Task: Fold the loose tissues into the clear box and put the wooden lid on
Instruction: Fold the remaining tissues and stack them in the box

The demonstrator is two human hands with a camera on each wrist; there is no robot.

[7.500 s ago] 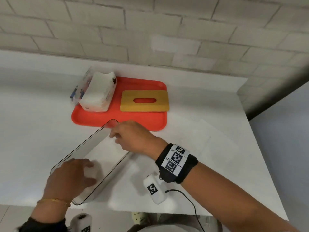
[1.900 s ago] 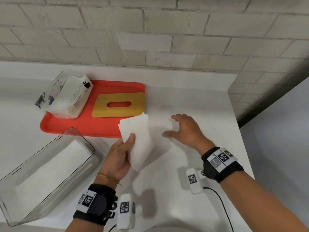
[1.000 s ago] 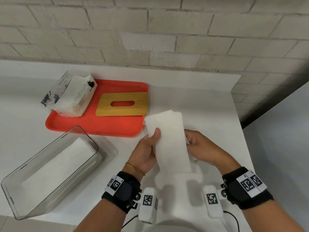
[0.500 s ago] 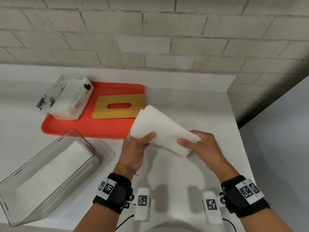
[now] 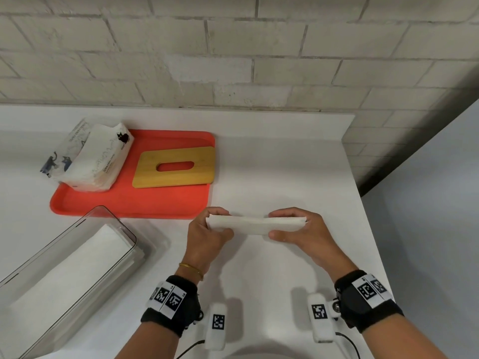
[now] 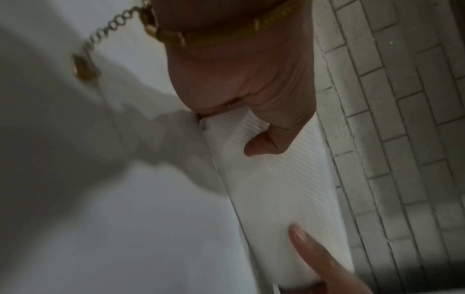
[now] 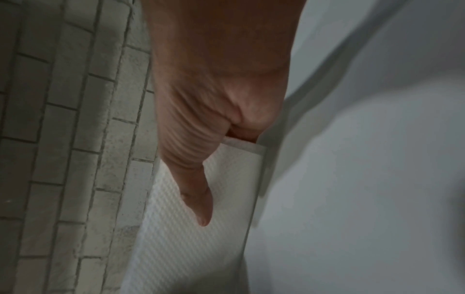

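A folded white tissue [image 5: 252, 224] hangs level above the white counter, held at both ends. My left hand [image 5: 211, 229] pinches its left end [image 6: 254, 139], thumb on the near face. My right hand [image 5: 290, 226] pinches the right end [image 7: 234, 165] the same way. The clear box [image 5: 77, 257] sits at the lower left with white folded tissues [image 5: 75, 268] lying flat inside it. The wooden lid [image 5: 176, 168], with an oval slot, lies on the red tray [image 5: 129, 203].
A tissue pack [image 5: 96, 156] in printed wrapper rests on the tray's left end. A brick wall [image 5: 233, 53] stands behind the counter. The counter's right edge [image 5: 363, 203] drops off beside my right hand.
The tissue was taken up in both hands and turned from hanging upright to a level, narrow folded strip. Both hands now hold its ends, lower and closer to the counter.
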